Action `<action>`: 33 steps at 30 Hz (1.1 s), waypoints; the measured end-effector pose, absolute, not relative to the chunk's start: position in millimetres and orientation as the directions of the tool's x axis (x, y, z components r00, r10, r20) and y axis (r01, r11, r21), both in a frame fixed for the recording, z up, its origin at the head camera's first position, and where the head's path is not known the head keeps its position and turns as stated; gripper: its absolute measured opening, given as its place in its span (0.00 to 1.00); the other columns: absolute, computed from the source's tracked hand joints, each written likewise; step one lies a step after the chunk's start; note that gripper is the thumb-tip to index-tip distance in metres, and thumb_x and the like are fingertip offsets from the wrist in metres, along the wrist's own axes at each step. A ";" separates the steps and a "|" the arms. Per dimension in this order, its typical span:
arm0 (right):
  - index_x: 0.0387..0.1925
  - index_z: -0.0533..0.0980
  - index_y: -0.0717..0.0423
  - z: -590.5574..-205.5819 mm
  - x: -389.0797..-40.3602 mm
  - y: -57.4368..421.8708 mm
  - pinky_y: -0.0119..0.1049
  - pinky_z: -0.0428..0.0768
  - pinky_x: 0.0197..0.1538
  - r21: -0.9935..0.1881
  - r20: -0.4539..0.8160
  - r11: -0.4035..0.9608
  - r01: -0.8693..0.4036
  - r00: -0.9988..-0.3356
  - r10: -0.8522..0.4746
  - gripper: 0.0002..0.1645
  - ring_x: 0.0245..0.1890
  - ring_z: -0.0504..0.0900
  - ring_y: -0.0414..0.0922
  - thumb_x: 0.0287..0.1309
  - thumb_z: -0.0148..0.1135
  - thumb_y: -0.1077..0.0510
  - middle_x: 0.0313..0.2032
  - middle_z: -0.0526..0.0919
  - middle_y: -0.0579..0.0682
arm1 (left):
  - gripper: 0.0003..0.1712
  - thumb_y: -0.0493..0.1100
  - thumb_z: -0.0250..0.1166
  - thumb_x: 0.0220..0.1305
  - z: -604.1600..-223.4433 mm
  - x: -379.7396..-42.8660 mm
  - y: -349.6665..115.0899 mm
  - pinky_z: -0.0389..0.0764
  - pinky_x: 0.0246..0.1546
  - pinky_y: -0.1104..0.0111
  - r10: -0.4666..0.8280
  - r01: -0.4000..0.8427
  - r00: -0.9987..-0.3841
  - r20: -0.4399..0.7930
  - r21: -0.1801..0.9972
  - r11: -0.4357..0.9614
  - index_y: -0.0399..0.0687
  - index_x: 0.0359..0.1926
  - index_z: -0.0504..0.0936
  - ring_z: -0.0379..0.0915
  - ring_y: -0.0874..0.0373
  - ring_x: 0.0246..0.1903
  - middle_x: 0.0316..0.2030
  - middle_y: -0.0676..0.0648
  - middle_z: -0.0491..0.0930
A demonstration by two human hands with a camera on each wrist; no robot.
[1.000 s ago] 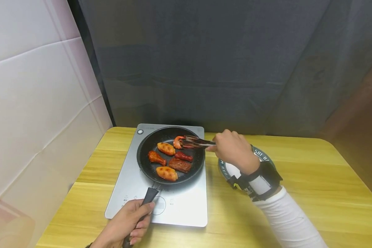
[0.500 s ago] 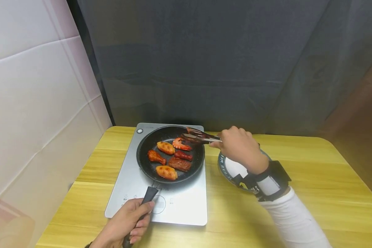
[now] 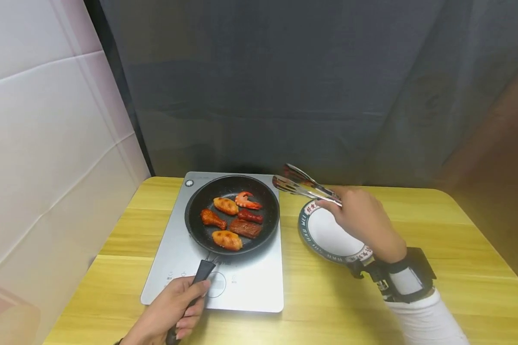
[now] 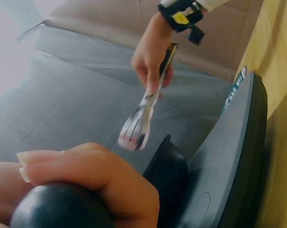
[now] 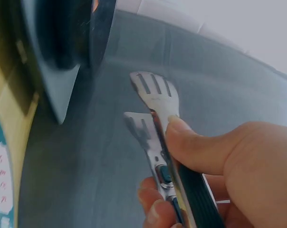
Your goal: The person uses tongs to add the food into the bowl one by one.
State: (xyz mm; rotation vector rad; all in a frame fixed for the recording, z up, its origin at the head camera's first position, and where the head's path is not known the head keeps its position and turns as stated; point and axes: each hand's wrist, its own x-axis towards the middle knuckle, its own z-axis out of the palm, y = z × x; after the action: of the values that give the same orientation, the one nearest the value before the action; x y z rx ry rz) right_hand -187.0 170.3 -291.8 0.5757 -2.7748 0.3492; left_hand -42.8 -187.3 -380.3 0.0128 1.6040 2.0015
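Observation:
My left hand (image 3: 179,306) grips the black handle (image 3: 205,270) of a frying pan (image 3: 268,221). Inside the pan lie a shrimp (image 3: 247,201), a drumstick (image 3: 213,219), a brown slab of meat (image 3: 245,228), a small dark-red piece (image 3: 250,216) and two golden chicken-wing pieces (image 3: 227,240). My right hand (image 3: 364,218) holds metal food tongs (image 3: 294,187) in the air, right of the pan and above a plate's far side. In the right wrist view, thumb and fingers clasp the tongs (image 5: 163,99); their slotted tips are spread, with nothing between them.
Under the pan is a silver induction cooker (image 3: 259,287) on a wooden table (image 3: 436,239). The white plate (image 3: 334,235) with a dark lettered rim stands right of it, partly covered by my right hand. A dark curtain (image 3: 263,96) hangs behind, a pale wall (image 3: 47,143) at left.
The tongs have let go of the shrimp, which now lies in the pan. My right hand has moved right with the tongs, uncovering more of the plate. The left hand keeps its grip.

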 end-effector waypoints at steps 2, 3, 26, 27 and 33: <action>0.48 0.77 0.60 -296.6 -184.2 182.4 0.42 0.68 0.22 -0.201 0.306 0.901 -0.384 -0.899 -0.314 0.24 0.20 0.69 0.48 0.60 0.63 0.45 0.18 0.71 0.48 | 0.19 0.50 0.53 0.72 -380.6 -42.5 -187.4 0.59 0.08 0.74 0.433 -0.422 -0.837 -0.333 0.898 -0.126 0.41 0.30 0.62 0.53 0.66 0.09 0.15 0.54 0.58; 0.47 0.77 0.62 -300.3 -182.7 189.3 0.43 0.70 0.23 -0.211 0.306 0.901 -0.378 -0.901 -0.306 0.25 0.21 0.70 0.48 0.61 0.63 0.45 0.19 0.72 0.48 | 0.19 0.50 0.53 0.72 -380.9 -42.5 -187.3 0.59 0.08 0.74 0.436 -0.423 -0.837 -0.332 0.897 -0.129 0.41 0.30 0.62 0.53 0.66 0.09 0.15 0.54 0.58; 0.46 0.72 0.71 -402.0 -154.1 312.3 0.60 0.77 0.35 -0.300 0.368 0.863 -0.406 -0.884 -0.288 0.22 0.31 0.79 0.65 0.58 0.66 0.58 0.33 0.80 0.68 | 0.19 0.50 0.53 0.72 -382.7 -42.3 -189.0 0.60 0.08 0.74 0.434 -0.423 -0.834 -0.340 0.900 -0.108 0.41 0.29 0.63 0.53 0.66 0.09 0.15 0.54 0.59; 0.46 0.71 0.72 -404.3 -153.1 317.5 0.59 0.77 0.33 -0.295 0.355 0.868 -0.399 -0.889 -0.288 0.22 0.30 0.79 0.64 0.58 0.66 0.58 0.32 0.80 0.66 | 0.19 0.50 0.53 0.72 -382.5 -42.4 -189.2 0.60 0.08 0.74 0.434 -0.424 -0.834 -0.341 0.899 -0.108 0.41 0.29 0.63 0.53 0.66 0.09 0.15 0.54 0.59; 0.44 0.70 0.75 -411.5 -147.0 335.9 0.52 0.78 0.27 -0.277 0.275 0.888 -0.367 -0.916 -0.292 0.21 0.27 0.79 0.55 0.60 0.64 0.59 0.30 0.79 0.64 | 0.19 0.50 0.53 0.73 -382.9 -43.6 -189.0 0.60 0.08 0.74 0.440 -0.428 -0.831 -0.340 0.897 -0.115 0.41 0.29 0.63 0.53 0.66 0.09 0.15 0.54 0.59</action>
State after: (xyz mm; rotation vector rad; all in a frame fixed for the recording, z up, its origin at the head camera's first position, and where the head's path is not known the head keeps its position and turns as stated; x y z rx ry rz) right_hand -147.0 335.9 -411.5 0.5008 -2.8300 0.4801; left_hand -43.6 -189.0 -382.9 0.0144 1.5962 1.9907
